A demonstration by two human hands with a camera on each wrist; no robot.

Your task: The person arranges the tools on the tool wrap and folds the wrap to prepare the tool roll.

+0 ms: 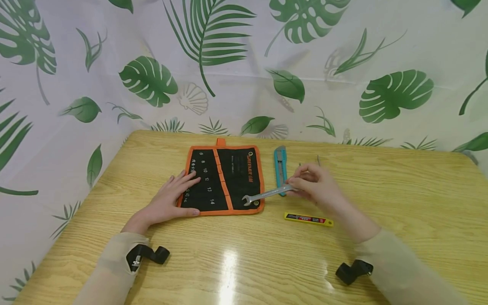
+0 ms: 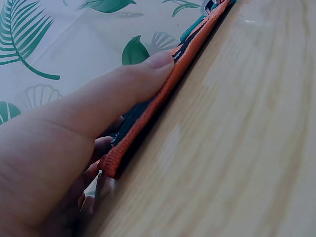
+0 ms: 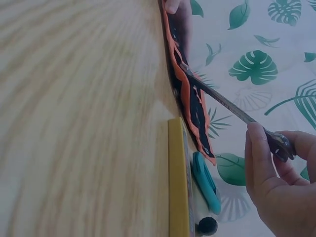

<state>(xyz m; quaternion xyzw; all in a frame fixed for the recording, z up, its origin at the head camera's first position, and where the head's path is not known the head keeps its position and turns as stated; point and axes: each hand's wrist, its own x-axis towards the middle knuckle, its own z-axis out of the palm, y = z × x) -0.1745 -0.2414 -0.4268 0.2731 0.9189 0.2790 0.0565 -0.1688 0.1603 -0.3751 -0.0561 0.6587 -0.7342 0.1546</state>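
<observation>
A black tool pouch (image 1: 244, 169) with orange edging and a row of printed sizes lies flat on the table. My left hand (image 1: 171, 199) rests on its left side with fingers spread; the thumb (image 2: 133, 84) lies along the near orange edge in the left wrist view. Between thumb and fingers, my right hand (image 1: 314, 186) pinches a silver combination wrench (image 1: 268, 193) by one end. The wrench's open jaw end points left, over the pouch's lower right corner. In the right wrist view, the wrench (image 3: 222, 98) slants toward the pouch (image 3: 190, 103), its held end partly covered by fingers.
A teal utility knife (image 1: 280, 165) lies right of the pouch, partly under the wrench in the head view. Nearer sits a yellow blade case (image 1: 308, 219). A thin metal tip (image 1: 318, 160) shows behind the right hand. A leaf-print cloth (image 1: 236, 84) hangs behind the wooden table (image 1: 411, 203).
</observation>
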